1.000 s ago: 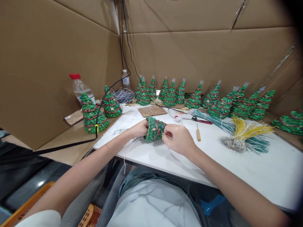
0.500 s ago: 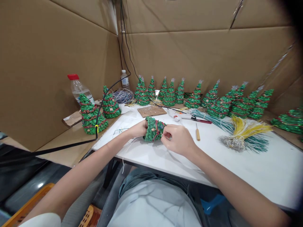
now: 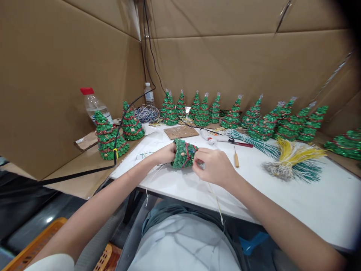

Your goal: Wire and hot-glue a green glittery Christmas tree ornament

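Note:
A small green beaded Christmas tree (image 3: pixel 182 156) with red garland lies on its side above the white table. My left hand (image 3: pixel 167 153) reaches into its open base, fingers hidden inside, and props it up. At the tree's right end my right hand (image 3: pixel 211 165) is closed in a pinch on a thin yellow wire. Below this hand the yellow-and-white wire (image 3: pixel 216 197) hangs past the table's front edge, a small pale tip at its end. A white wire (image 3: pixel 150 181) trails from the base side near my left wrist.
Finished-looking trees (image 3: pixel 201 113) line the back, with two more (image 3: pixel 132 124) at left. To the right lie a wooden-handled awl (image 3: pixel 236 161), a bundle of yellow and white wires (image 3: pixel 293 156), green wires (image 3: pixel 254 143) and a red-handled tool (image 3: pixel 242 144). A black cable (image 3: pixel 121 124) arches at left.
The yellow-and-white wire now hangs clearly below my right hand toward my lap. Both hands and the tree stay in nearly the same place.

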The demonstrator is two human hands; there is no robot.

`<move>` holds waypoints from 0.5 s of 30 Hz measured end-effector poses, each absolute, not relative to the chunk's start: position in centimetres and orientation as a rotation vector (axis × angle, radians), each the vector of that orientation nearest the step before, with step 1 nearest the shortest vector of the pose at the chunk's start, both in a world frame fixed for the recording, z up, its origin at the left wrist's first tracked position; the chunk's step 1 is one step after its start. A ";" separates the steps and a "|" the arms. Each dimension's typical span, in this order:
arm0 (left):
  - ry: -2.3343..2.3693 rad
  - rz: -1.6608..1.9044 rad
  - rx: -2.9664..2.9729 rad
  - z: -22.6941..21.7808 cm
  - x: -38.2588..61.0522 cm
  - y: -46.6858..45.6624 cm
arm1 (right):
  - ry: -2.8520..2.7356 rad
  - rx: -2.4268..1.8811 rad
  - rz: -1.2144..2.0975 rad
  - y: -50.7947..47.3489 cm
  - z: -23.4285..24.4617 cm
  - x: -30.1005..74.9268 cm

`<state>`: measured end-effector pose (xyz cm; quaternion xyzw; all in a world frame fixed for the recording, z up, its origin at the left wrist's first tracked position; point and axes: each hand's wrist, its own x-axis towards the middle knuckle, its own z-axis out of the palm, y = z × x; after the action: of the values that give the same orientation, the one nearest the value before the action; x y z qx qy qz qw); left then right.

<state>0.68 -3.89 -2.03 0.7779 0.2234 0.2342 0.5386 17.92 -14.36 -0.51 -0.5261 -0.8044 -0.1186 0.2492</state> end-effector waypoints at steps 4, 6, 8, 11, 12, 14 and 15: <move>0.538 0.549 1.827 -1.9 0.7 -4.0 | -2.231 -1.394 -0.440 -14.4 -0.5 18.1; 0.539 0.559 1.820 -1.9 0.7 -4.1 | -2.312 -1.345 -0.529 -14.4 -0.5 18.2; 0.547 0.574 1.820 -2.0 0.7 -4.1 | -2.395 -1.277 -0.613 -14.4 -0.6 18.2; 0.563 0.585 1.810 -2.1 0.7 -4.1 | -2.443 -1.212 -0.733 -14.4 -0.7 18.2; 0.563 0.581 1.799 -2.1 0.7 -4.0 | -2.445 -1.206 -0.772 -14.4 -0.7 18.2; 0.557 0.573 1.772 -2.2 0.7 -4.0 | -2.446 -1.197 -0.840 -14.5 -0.8 18.2; 0.554 0.568 1.761 -2.1 0.7 -3.9 | -2.449 -1.194 -0.866 -14.5 -0.8 18.1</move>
<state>0.75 -3.92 -2.15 0.7500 0.2359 0.2418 0.5686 18.13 -14.45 -0.82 -0.4136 -0.8480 -0.3000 0.1408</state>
